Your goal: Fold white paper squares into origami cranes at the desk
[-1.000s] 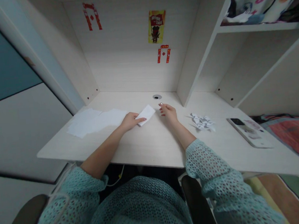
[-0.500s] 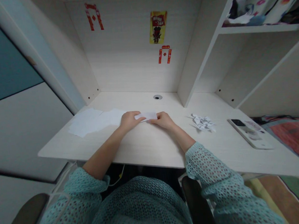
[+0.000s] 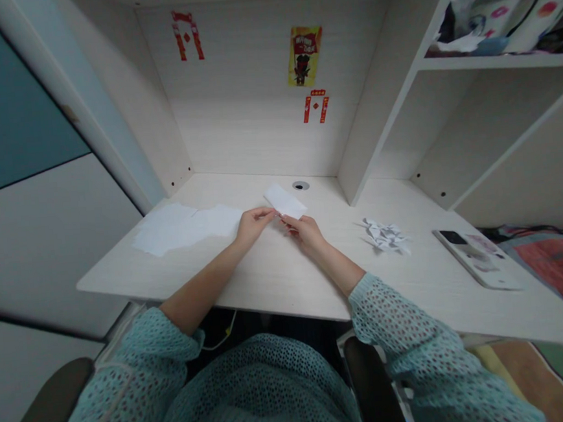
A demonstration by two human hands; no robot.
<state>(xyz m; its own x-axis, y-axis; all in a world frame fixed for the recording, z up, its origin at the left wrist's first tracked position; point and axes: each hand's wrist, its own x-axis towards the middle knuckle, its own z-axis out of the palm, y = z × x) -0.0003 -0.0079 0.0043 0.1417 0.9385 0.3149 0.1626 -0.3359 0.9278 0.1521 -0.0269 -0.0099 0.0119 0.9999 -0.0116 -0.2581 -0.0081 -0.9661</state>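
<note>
A small folded white paper (image 3: 285,201) is lifted a little off the pale desk (image 3: 277,276), tilted up toward the back wall. My left hand (image 3: 252,224) pinches its near left edge with the fingertips. My right hand (image 3: 303,229) pinches the near right edge, fingers closed on it. Both hands meet just below the paper, near the desk's middle.
Several flat white sheets (image 3: 182,225) lie left of my hands. A heap of folded paper pieces (image 3: 385,235) sits to the right, and a phone (image 3: 477,257) beyond it. A cable hole (image 3: 301,185) is behind the paper. A shelf upright (image 3: 372,119) stands at right.
The paper lay flat under my left hand with my right hand apart; then both hands closed on it, and now they have raised and tilted it up off the desk.
</note>
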